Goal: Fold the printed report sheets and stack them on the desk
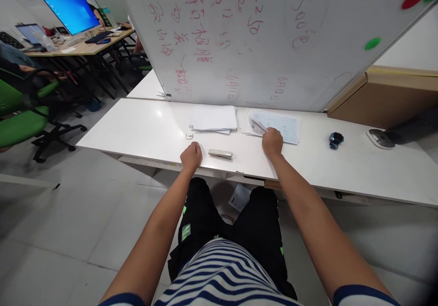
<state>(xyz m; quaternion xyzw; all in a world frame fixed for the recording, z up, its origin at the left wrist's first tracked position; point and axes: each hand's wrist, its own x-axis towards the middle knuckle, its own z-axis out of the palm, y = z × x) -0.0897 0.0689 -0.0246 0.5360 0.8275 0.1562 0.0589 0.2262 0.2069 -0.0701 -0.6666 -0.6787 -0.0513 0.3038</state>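
Observation:
My right hand (273, 142) is closed on the edge of a paper sheet (257, 123), whose corner is lifted and curled over. Under it lies a light-blue printed sheet (286, 125), flat on the white desk. My left hand (191, 156) rests as a loose fist at the desk's front edge, with nothing visible in it. Just right of that fist lies a beige stapler (220, 153), untouched. A small white object (189, 135), too small to name, sits beyond the left hand. Behind the stapler is a stack of white papers (214, 118).
A whiteboard (239, 45) with red writing stands along the desk's back. To the right are a dark blue watch-like object (336, 140), a grey-white device (380, 138) and a cardboard box (372, 96). A green chair (22, 125) and a monitor desk (82, 46) with people nearby are at left.

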